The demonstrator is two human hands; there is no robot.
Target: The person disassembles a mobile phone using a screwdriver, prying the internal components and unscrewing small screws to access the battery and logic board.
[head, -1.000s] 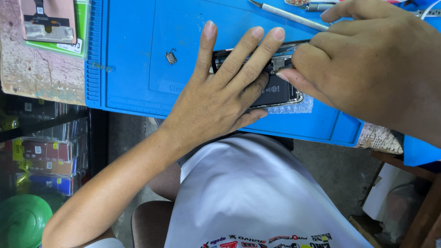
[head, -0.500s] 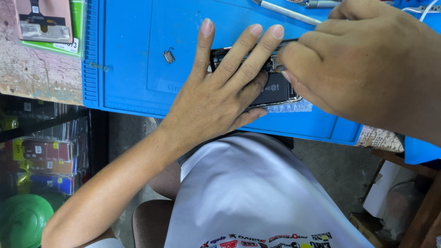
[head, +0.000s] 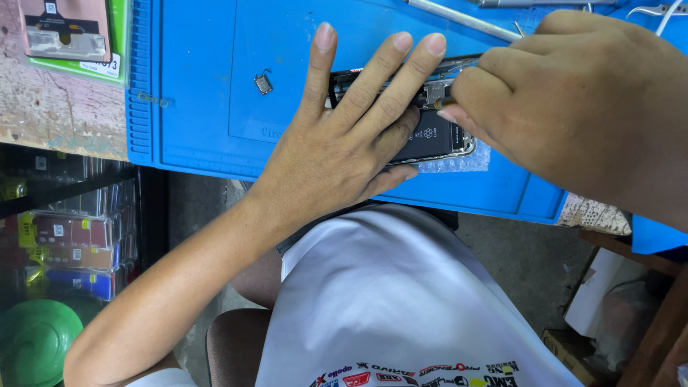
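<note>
Centrally, opened black smartphone with exposed battery (head: 430, 136) on blue silicone repair mat (head: 208, 93); left hand (head: 344, 136) spread flat, pinning it steady; right hand (head: 573, 100) closed, pinching a thin tool (head: 446, 102) over the internals.

A matt blue rubbery mat (head: 201, 107) with ribbed edges covers a worn, rough, mottled counter (head: 57, 107) at upper left. At centre, the opened phone (head: 437, 132) shows a glossy black battery and a shiny metal frame, resting on clear bubble wrap (head: 466, 161). A smooth metal rod (head: 466, 20) lies along the top.
</note>
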